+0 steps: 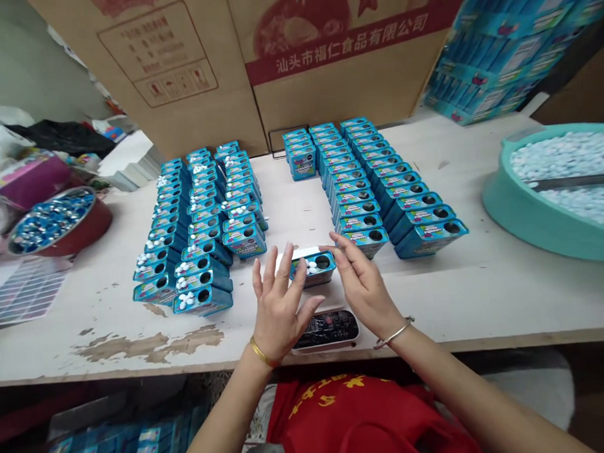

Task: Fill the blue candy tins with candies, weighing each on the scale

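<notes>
Well, from here I see the tin [320,278] just beyond the scale [335,326], candies [312,267] on top. Over the scale's left end, the left hand [278,314] has its fingers spread apart; I cannot tell whether the right hand's [368,294] fingers, beyond its right end, grip the tin. Other tins [204,301] flank the scale.

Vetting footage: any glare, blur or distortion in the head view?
Head view: wide-angle stretch appears to splay the blue, boxy containers outward; small print on the brown cardboard carton is blurred past reading, its large pale characters legible; glints fleck the shiny blue-and-silver pieces in the round red bowl; the left hand and right hand look fairly sharp.
</notes>
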{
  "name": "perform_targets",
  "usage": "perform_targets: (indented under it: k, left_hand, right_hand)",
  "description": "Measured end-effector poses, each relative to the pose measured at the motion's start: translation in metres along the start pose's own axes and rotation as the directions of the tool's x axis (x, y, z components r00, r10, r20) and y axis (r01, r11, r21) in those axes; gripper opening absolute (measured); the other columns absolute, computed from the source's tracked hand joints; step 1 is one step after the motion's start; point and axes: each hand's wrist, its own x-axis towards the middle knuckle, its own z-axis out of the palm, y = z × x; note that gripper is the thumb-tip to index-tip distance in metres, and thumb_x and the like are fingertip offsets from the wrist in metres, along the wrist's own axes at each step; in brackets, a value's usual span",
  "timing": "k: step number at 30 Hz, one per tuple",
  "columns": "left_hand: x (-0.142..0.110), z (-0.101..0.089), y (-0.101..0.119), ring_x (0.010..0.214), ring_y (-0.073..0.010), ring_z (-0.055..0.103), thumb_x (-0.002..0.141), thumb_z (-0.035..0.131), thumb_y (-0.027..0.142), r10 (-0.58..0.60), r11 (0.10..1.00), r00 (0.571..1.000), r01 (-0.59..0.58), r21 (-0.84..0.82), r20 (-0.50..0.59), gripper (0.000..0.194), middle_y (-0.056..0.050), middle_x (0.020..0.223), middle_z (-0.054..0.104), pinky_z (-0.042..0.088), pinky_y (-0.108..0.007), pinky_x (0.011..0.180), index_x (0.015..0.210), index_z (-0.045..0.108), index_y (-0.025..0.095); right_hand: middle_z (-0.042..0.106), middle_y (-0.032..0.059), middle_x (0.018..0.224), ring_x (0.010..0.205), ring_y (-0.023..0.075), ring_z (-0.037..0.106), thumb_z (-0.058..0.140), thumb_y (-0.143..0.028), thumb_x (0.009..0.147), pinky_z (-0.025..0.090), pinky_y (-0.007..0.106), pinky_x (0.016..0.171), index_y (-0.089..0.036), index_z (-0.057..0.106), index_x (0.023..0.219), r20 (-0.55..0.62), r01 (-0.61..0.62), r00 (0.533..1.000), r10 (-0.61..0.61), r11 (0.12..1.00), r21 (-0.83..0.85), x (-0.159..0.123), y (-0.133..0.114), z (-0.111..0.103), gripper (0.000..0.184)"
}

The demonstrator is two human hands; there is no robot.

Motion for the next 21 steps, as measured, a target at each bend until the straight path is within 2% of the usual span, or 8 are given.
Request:
perform_targets:
  k: [4, 9, 12, 15, 18, 19, 20, 21]
  left_hand:
    - [0.016, 0.003, 0.011, 0.142, -0.0319, 0.013, 0.090, 0.045, 0.043, 0.038, 0.999, 0.998, -0.038, -0.007, 0.043, 0.047, -0.015, 0.147, 0.034, 0.006, -0.059, 0.111, 0.129, 0.048, 0.016]
    - [0.030, 0.004, 0.014, 0.142, -0.0310, 0.013, 0.091, 0.043, 0.044, 0.060, 0.998, 0.992, -0.060, 0.000, 0.110, 0.050, -0.011, 0.146, 0.035, -0.001, -0.060, 0.112, 0.133, 0.043, 0.018]
    - [0.035, 0.006, 0.010, 0.142, -0.0339, 0.012, 0.085, 0.050, 0.053, 0.032, 0.999, 0.993, -0.033, 0.004, 0.113, 0.061, -0.010, 0.148, 0.032, -0.003, -0.063, 0.111, 0.136, 0.040, 0.020]
    - [0.043, 0.003, 0.009, 0.141, -0.0370, 0.014, 0.077, 0.058, 0.058, 0.047, 0.998, 0.994, -0.043, -0.046, 0.101, 0.073, -0.009, 0.149, 0.031, -0.003, -0.065, 0.110, 0.137, 0.039, 0.023]
    - [0.052, -0.012, 0.011, 0.139, -0.0368, 0.019, 0.076, 0.063, 0.052, 0.038, 0.992, 0.999, -0.036, -0.121, 0.016, 0.069, -0.003, 0.149, 0.032, 0.002, -0.066, 0.111, 0.137, 0.040, 0.029]
    - [0.053, -0.019, 0.011, 0.138, -0.0365, 0.023, 0.078, 0.062, 0.048, 0.001, 0.987, 0.999, -0.008, -0.158, -0.039, 0.063, 0.000, 0.148, 0.032, 0.004, -0.065, 0.112, 0.136, 0.042, 0.032]
    - [0.052, -0.025, 0.008, 0.136, -0.0363, 0.029, 0.079, 0.060, 0.045, -0.062, 0.977, 0.994, 0.041, -0.207, -0.093, 0.057, 0.004, 0.147, 0.034, 0.009, -0.063, 0.113, 0.134, 0.045, 0.036]
    - [0.048, -0.029, 0.003, 0.132, -0.0359, 0.035, 0.080, 0.057, 0.043, -0.160, 0.954, 0.981, 0.125, -0.271, -0.109, 0.051, 0.011, 0.145, 0.037, 0.017, -0.062, 0.113, 0.130, 0.048, 0.041]
  right_hand:
    - [0.053, 0.0080, 0.134, 0.123, 0.0190, 0.048, 0.039, -0.039, 0.094, 0.035, 0.039, 0.107, -0.022, 0.047, 0.131, 0.006, -0.022, 1.000, 0.022, 0.998, 0.052, 0.002, 0.001, -0.001, 0.041]
    - [0.056, 0.0078, 0.131, 0.122, 0.0192, 0.050, 0.042, -0.040, 0.093, 0.037, 0.040, 0.107, -0.024, 0.045, 0.133, 0.033, -0.072, 0.997, 0.068, 0.981, 0.178, 0.000, 0.002, -0.004, 0.043]
    - [0.058, 0.0072, 0.127, 0.119, 0.0192, 0.052, 0.046, -0.039, 0.092, 0.039, 0.041, 0.105, -0.025, 0.049, 0.129, 0.010, -0.055, 0.998, 0.054, 0.987, 0.151, -0.001, -0.003, -0.021, 0.040]
    - [0.061, 0.0072, 0.120, 0.114, 0.0201, 0.055, 0.051, -0.038, 0.089, 0.042, 0.040, 0.100, -0.023, 0.057, 0.118, -0.140, 0.028, 0.990, -0.032, 0.999, -0.028, 0.015, 0.000, -0.070, 0.034]
    - [0.060, 0.0107, 0.120, 0.110, 0.0224, 0.056, 0.053, -0.038, 0.087, 0.045, 0.040, 0.094, -0.020, 0.059, 0.115, -0.354, 0.040, 0.915, -0.194, 0.916, -0.399, 0.050, 0.013, -0.156, 0.034]
    - [0.057, 0.0131, 0.123, 0.111, 0.0230, 0.054, 0.051, -0.037, 0.088, 0.045, 0.039, 0.093, -0.017, 0.057, 0.117, -0.416, -0.051, 0.884, -0.215, 0.839, -0.542, 0.064, 0.017, -0.190, 0.036]
    - [0.054, 0.0156, 0.126, 0.114, 0.0234, 0.052, 0.048, -0.035, 0.089, 0.044, 0.038, 0.094, -0.014, 0.054, 0.121, -0.470, -0.218, 0.867, -0.166, 0.723, -0.656, 0.076, 0.020, -0.224, 0.038]
    - [0.053, 0.0168, 0.128, 0.119, 0.0241, 0.047, 0.046, -0.032, 0.090, 0.039, 0.039, 0.098, -0.012, 0.052, 0.123, -0.518, -0.402, 0.854, -0.050, 0.568, -0.718, 0.088, 0.023, -0.257, 0.039]
